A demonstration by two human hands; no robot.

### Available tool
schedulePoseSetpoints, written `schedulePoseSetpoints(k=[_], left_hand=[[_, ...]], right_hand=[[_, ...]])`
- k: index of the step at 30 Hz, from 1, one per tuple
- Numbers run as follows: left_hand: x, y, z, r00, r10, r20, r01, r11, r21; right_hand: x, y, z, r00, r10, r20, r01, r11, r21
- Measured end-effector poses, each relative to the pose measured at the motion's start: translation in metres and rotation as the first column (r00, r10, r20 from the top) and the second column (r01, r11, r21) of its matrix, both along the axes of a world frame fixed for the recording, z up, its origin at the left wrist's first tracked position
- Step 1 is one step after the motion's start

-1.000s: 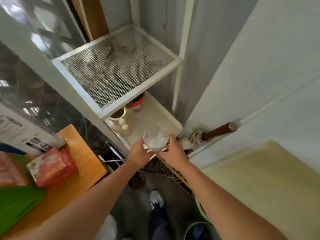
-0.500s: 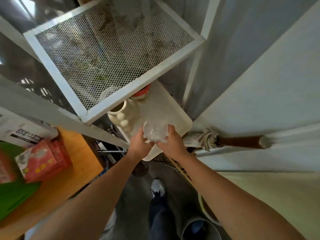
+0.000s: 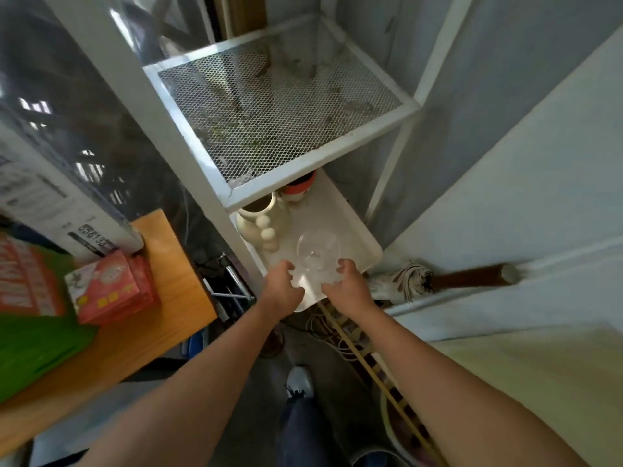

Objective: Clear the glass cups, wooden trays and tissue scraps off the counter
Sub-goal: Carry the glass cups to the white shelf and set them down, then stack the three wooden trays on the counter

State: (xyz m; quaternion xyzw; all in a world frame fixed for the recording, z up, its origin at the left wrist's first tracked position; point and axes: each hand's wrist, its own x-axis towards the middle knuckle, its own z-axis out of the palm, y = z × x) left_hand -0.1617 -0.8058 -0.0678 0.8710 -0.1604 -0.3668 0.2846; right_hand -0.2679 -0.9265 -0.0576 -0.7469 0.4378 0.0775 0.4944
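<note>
A clear glass cup (image 3: 317, 251) stands upright over the near part of a white tray (image 3: 354, 230) on the lower shelf of a white rack. My left hand (image 3: 282, 286) cups its left side and my right hand (image 3: 349, 285) cups its right side, with fingers curled around the lower part of the glass. Whether the base rests on the tray is unclear. No wooden trays or tissue scraps are in sight.
A cream jug (image 3: 261, 224) and a red-and-white cup (image 3: 300, 188) share the tray behind the glass. A mesh shelf (image 3: 276, 106) hangs just above. The wooden counter (image 3: 168, 264) at left carries a red packet (image 3: 111, 288). A mop handle (image 3: 472, 279) lies at right.
Both hands have carried the glass cup forward and down, from the tray's near edge to a spot over the tray beside the jug. The camera has also shifted.
</note>
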Motion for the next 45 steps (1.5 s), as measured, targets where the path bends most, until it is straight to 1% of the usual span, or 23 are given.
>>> schedulePoseSetpoints(k=[2, 4, 8, 11, 14, 18, 21, 24, 26, 28, 31, 34, 36, 40, 45], left_hand=[[-0.006, 0.017, 0.018, 0.998, -0.064, 0.011, 0.064, 0.998, 0.011], [-0.012, 0.037, 0.042, 0.991, -0.125, 0.05, 0.124, 0.992, 0.017], [-0.022, 0.086, 0.104, 0.953, -0.233, 0.193, 0.233, 0.972, 0.021], [-0.033, 0.14, 0.142, 0.925, -0.239, 0.296, 0.24, 0.97, 0.033], [-0.045, 0.215, 0.163, 0.923, -0.181, 0.339, 0.171, 0.983, 0.06], [-0.063, 0.323, 0.172, 0.898, -0.107, 0.428, 0.067, 0.992, 0.108], [-0.08, 0.422, 0.179, 0.906, 0.018, 0.422, -0.067, 0.993, 0.101], [-0.101, 0.513, 0.188, 0.901, 0.15, 0.407, -0.211, 0.972, 0.108], [-0.112, 0.564, 0.192, 0.887, 0.226, 0.402, -0.288, 0.952, 0.099], [-0.121, 0.606, 0.198, 0.862, 0.295, 0.413, -0.358, 0.93, 0.083], [-0.133, 0.652, 0.209, 0.814, 0.386, 0.434, -0.456, 0.888, 0.065], [-0.141, 0.682, 0.213, 0.785, 0.425, 0.45, -0.493, 0.869, 0.038], [-0.142, 0.696, 0.214, 0.783, 0.435, 0.444, -0.501, 0.864, 0.039], [-0.12, 0.71, 0.207, 0.803, 0.427, 0.415, -0.501, 0.861, 0.083], [-0.062, 0.717, 0.192, 0.839, 0.416, 0.35, -0.468, 0.88, 0.076]], right_hand=[[-0.01, 0.009, 0.022, 0.997, 0.047, -0.068, -0.051, 0.997, -0.052], [-0.021, 0.02, 0.047, 0.986, 0.103, -0.131, -0.112, 0.992, -0.058], [-0.035, 0.058, 0.105, 0.976, 0.174, -0.131, -0.187, 0.978, -0.092], [-0.032, 0.101, 0.143, 0.944, 0.299, -0.139, -0.322, 0.925, -0.201], [-0.024, 0.167, 0.17, 0.897, 0.43, -0.1, -0.439, 0.851, -0.289], [-0.02, 0.271, 0.184, 0.803, 0.588, -0.096, -0.585, 0.747, -0.315], [-0.015, 0.365, 0.185, 0.696, 0.713, -0.081, -0.695, 0.642, -0.323], [-0.011, 0.451, 0.187, 0.585, 0.806, -0.089, -0.783, 0.532, -0.323], [-0.009, 0.502, 0.19, 0.516, 0.851, -0.095, -0.827, 0.466, -0.315], [-0.007, 0.545, 0.191, 0.468, 0.88, -0.083, -0.846, 0.418, -0.331], [-0.005, 0.596, 0.19, 0.411, 0.908, -0.076, -0.861, 0.359, -0.361], [-0.001, 0.629, 0.186, 0.365, 0.927, -0.089, -0.874, 0.309, -0.375], [0.004, 0.644, 0.183, 0.353, 0.931, -0.097, -0.881, 0.296, -0.369], [0.029, 0.663, 0.176, 0.37, 0.924, -0.097, -0.877, 0.313, -0.364], [0.075, 0.674, 0.156, 0.457, 0.881, -0.121, -0.856, 0.399, -0.331]])
